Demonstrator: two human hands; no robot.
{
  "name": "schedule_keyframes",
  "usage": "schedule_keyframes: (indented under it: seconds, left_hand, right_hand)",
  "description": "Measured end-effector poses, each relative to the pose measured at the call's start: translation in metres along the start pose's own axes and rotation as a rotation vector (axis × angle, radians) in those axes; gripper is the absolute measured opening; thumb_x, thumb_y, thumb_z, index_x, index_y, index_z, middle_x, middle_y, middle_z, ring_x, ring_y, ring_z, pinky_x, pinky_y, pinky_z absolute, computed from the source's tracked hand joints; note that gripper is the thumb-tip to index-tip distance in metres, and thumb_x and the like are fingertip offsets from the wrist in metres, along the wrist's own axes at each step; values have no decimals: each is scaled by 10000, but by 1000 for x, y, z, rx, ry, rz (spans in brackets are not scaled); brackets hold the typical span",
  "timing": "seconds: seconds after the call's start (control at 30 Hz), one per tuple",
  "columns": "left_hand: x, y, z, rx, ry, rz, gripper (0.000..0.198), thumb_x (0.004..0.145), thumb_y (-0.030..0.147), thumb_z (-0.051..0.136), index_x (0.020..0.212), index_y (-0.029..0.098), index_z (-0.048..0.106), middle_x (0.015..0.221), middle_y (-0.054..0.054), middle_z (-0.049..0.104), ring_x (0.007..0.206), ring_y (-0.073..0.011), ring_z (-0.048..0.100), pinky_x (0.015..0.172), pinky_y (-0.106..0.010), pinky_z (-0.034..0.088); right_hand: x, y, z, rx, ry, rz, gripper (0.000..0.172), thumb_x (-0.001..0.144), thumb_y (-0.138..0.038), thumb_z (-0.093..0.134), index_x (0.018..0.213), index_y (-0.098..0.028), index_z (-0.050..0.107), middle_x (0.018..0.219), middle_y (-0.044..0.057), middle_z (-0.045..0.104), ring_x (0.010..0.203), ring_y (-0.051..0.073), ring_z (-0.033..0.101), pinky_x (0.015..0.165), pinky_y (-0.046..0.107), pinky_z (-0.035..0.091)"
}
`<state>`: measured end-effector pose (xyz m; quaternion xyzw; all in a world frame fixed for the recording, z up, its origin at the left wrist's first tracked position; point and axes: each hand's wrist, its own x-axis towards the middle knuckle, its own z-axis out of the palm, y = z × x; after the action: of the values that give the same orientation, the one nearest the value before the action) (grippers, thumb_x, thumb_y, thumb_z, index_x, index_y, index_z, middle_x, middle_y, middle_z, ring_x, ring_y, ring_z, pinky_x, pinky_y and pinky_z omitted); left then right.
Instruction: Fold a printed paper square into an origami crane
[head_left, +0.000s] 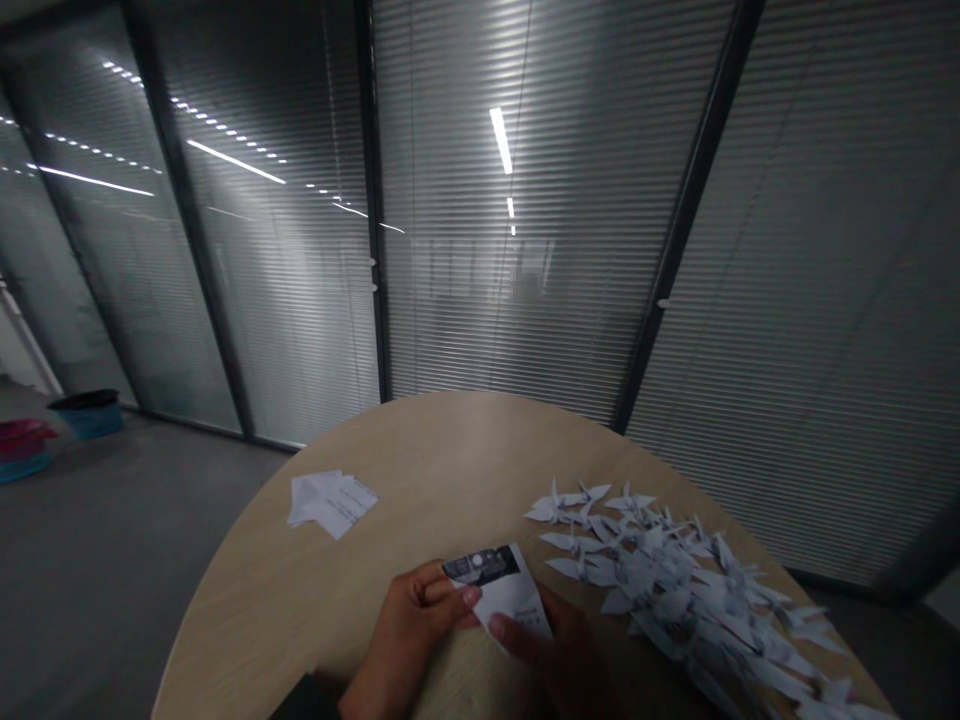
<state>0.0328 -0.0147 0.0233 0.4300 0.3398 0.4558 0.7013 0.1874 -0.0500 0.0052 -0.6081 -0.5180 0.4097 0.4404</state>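
A small printed sheet of paper, with a dark picture along its far edge and some text below, is held just above the near part of the table. My left hand pinches its left side, thumb on top and fingers curled beneath. On the right side, my right hand grips the paper with the thumb across its face; its other fingers are mostly hidden behind the sheet. To the right lies a large heap of folded white paper cranes. Several loose paper sheets overlap at the table's left.
The round wooden table has its curved far edge close to a glass partition with blinds. On the floor at far left stand a blue bin with a dark liner and another with a red liner.
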Motion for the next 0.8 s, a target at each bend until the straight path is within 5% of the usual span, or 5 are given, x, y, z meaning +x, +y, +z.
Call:
schedule_keyframes:
  seconds: [0.5,0.8]
  left_hand:
    - [2,-4,-1,-1,19,-22,348,434,340,905,601,128,685,564,-42,706,524,-151,625,569,-231,493]
    - [-4,-2,1,-15,6,10,354,582,443,828,590,123,677,525,-17,647,498,-112,557,528,-191,434]
  right_hand:
    - [0,2,-1,-68,1,45,484,582,-590,619,751,-146,708,693,67,701,671,231,611,609,289,433]
    - [0,1,-3,-36,-9,58,525,551,-609,637,712,-117,729,652,71,685,639,229,601,578,285,429]
